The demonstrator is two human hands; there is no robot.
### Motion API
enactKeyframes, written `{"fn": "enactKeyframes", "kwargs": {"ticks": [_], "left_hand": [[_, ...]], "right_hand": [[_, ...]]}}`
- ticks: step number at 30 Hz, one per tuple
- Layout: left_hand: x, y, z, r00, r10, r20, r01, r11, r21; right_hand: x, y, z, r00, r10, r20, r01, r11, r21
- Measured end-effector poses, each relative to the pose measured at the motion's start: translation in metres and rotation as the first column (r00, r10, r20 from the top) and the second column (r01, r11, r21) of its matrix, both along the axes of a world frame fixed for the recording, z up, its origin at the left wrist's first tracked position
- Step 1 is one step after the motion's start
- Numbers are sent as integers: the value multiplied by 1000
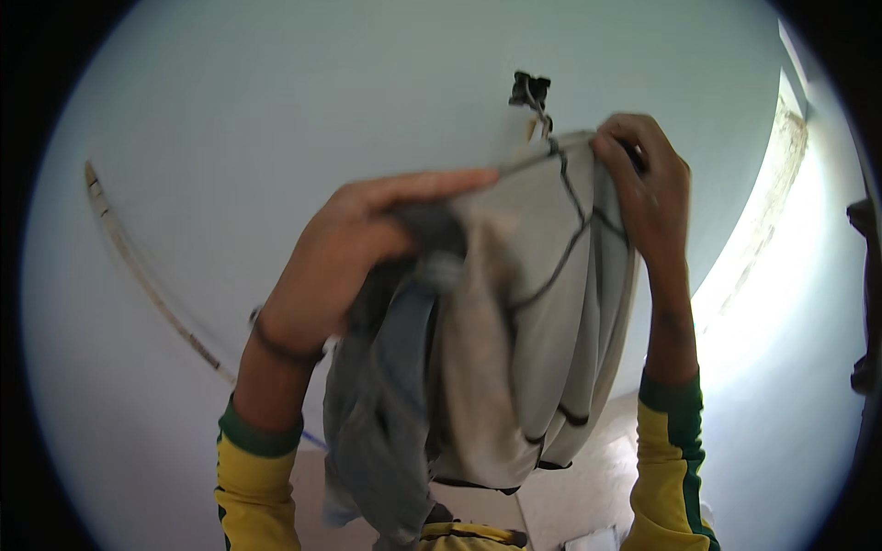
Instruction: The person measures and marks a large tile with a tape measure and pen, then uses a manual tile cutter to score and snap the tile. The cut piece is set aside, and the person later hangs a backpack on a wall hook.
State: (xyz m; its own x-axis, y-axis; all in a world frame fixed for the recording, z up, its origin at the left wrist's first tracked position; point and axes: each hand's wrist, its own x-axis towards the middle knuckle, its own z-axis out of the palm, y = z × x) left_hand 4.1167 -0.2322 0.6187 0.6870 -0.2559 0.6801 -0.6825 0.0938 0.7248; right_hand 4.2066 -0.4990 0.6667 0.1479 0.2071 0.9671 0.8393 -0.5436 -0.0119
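Note:
A grey garment (547, 266) with dark piping hangs in folds in front of me; its exact kind does not show. My right hand (648, 179) is closed, pinching the garment's top right corner between thumb and fingers. On the other side my left hand (335, 248), smeared by motion, grips the top left part, its index finger stretched along the upper edge and the thumb below. A darker grey part (395, 367) of the cloth drapes under the left hand. The middle of the cloth is blurred, and its back is hidden.
Behind the garment stands a pale wall (367, 92). A black fitting with wires (530, 89) sticks out of it, above the cloth. A thin curved strip (152, 289) runs down the wall at left. Bright light comes through an opening (767, 202) at right. The floor (588, 487) shows below.

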Motion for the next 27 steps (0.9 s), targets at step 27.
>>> {"fn": "enactKeyframes", "kwargs": {"ticks": [27], "left_hand": [[173, -66, -50, 413, 622, 665, -630, 722, -285]], "right_hand": [[96, 16, -30, 389, 341, -856, -471, 872, 133]]}}
